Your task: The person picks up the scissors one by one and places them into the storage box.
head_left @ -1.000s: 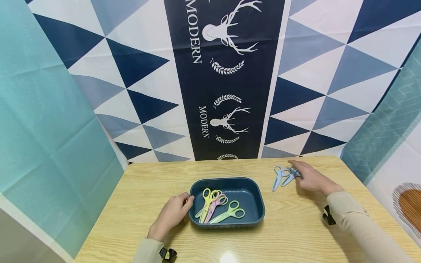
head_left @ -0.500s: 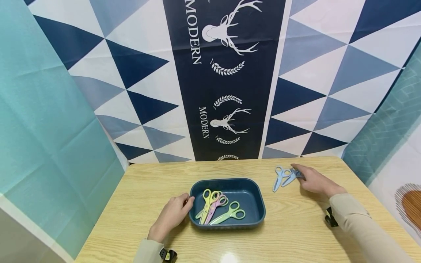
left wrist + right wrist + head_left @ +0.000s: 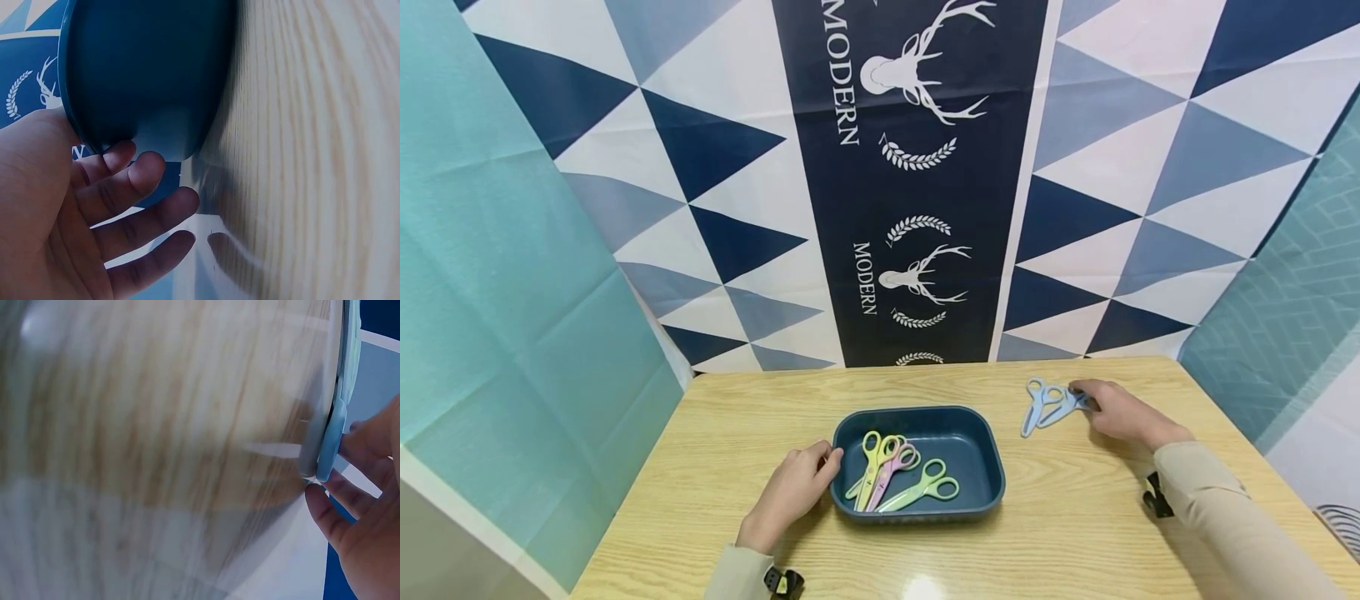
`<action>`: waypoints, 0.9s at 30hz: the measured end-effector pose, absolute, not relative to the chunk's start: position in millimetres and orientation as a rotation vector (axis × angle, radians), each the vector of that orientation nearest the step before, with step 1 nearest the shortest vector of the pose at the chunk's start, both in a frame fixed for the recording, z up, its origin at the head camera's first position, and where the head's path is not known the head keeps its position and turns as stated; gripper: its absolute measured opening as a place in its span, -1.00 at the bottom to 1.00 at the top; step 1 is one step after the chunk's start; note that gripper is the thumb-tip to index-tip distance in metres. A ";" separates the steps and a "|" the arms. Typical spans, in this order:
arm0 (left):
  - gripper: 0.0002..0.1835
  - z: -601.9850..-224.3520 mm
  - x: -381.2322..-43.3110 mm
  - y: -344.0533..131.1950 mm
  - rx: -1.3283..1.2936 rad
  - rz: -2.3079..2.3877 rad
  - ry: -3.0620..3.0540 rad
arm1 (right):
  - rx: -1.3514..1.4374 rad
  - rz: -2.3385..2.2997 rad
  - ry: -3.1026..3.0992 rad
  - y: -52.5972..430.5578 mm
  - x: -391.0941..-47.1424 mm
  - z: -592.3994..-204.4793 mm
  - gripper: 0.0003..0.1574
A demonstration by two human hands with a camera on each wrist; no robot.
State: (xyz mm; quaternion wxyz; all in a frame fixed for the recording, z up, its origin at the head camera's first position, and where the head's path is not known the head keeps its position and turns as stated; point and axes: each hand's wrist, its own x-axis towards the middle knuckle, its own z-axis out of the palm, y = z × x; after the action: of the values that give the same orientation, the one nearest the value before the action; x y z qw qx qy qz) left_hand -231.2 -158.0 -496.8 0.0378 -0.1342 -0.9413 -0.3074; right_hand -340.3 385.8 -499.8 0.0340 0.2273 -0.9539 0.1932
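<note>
Blue/wht triangle-print cloth hangs at back w/ navy deer panel in ctr, teal sheet on L.

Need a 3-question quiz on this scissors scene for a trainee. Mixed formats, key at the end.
1. Multiple choice: which hand touches a pair of blue scissors?
A) left
B) right
C) both

2. True or false: both pairs of blue scissors lie inside the dark tray.

3. Fill in the colour: of the scissors in the dark tray, the pair furthest to the right is ____.

Key
1. B. The right hand is at their handles; the left hand is at the tray's left rim.
2. False. Both are outside the tray, to its right.
3. Green: the green scissors lie furthest right there.
</note>
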 end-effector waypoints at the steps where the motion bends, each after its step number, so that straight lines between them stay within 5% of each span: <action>1: -0.66 -497.1 -231.0 -157.9 -0.412 -0.944 -2.887 | 0.695 0.597 -2.938 386.2 -340.5 -500.1 -0.54; 27: -0.64 -500.4 -235.6 -159.3 -0.432 -0.963 -2.890 | 0.705 0.503 -2.936 384.7 -343.9 -500.1 -0.69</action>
State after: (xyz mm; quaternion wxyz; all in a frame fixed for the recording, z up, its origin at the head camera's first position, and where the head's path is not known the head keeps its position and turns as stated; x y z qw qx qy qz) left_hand -235.6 -159.3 -500.4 0.0324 -0.1403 -0.9388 -0.3129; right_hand -343.9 384.7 -500.1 0.0403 0.2302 -0.9583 0.1643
